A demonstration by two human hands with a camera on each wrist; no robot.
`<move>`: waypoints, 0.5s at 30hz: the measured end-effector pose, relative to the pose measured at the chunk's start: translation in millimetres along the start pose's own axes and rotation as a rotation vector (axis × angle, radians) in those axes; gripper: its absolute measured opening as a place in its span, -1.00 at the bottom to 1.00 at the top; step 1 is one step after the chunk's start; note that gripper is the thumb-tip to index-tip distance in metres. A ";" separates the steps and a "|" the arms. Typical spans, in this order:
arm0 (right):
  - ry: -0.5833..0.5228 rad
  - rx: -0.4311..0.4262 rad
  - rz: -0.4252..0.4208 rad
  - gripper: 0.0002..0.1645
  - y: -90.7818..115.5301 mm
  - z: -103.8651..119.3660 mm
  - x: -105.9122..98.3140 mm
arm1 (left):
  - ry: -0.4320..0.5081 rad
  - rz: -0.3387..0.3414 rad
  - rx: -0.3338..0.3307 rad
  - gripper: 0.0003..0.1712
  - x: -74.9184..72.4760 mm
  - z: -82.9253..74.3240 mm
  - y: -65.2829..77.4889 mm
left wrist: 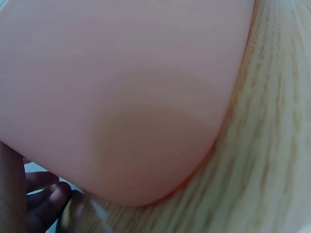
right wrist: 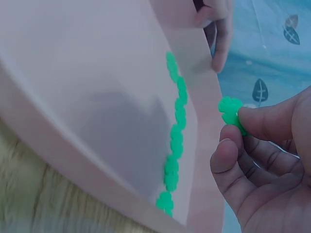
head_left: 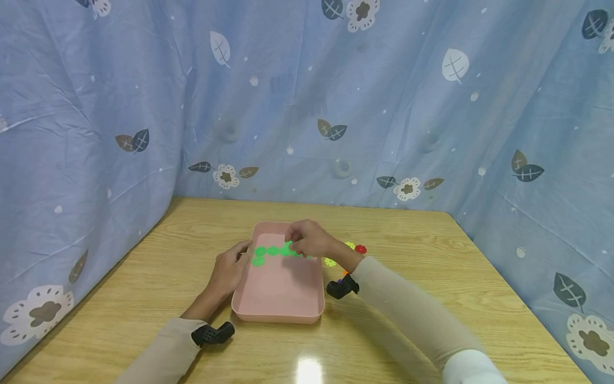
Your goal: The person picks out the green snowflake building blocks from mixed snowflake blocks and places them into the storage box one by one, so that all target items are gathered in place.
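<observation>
In the head view, a pink tray (head_left: 283,298) stands on the table with green snowflake-shaped plastic discs (head_left: 260,251) lying in a row across its far half. Another disc sits just below the row's left end. My right hand (head_left: 312,239) is over the tray's far right part. Between its thumb and finger it pinches a green disc (right wrist: 230,110), raised above the row in the right wrist view. My left hand (head_left: 232,268) holds the tray's left rim, thumb and fingers on either side of the wall. Its fingers (left wrist: 51,196) show at the lower left in the left wrist view.
Beside the tray's right wall lie yellow discs (head_left: 330,262), a red disc (head_left: 361,249), and orange and purple pieces partly hidden by my right wrist. A blue patterned curtain (head_left: 288,106) surrounds the wooden table (head_left: 408,256) at the back and sides.
</observation>
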State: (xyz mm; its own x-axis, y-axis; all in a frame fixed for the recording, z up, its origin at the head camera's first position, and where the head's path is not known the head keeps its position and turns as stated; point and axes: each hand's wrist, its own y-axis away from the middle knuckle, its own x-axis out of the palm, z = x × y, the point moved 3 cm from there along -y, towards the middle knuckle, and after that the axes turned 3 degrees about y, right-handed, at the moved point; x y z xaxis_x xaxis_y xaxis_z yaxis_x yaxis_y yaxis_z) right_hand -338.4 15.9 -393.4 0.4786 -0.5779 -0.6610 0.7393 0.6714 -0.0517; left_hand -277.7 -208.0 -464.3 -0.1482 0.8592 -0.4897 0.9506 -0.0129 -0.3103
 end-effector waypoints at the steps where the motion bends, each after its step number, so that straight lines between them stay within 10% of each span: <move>1: 0.004 0.003 0.000 -0.86 -1.2 -0.3 2.1 | 0.000 -0.002 -0.002 -0.48 0.2 0.2 0.2; 15: 0.027 0.026 0.025 -0.81 -15.1 0.2 23.2 | -0.021 0.002 -0.013 -0.48 -0.4 -1.5 0.7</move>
State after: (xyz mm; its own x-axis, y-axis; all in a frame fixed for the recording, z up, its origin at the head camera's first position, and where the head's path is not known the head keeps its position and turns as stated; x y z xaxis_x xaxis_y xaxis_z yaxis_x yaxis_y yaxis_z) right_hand -338.4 -7.7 -407.8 0.4841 -0.5481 -0.6821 0.7397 0.6728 -0.0157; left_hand -276.6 -207.6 -463.1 -0.1516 0.8480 -0.5078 0.9545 -0.0080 -0.2982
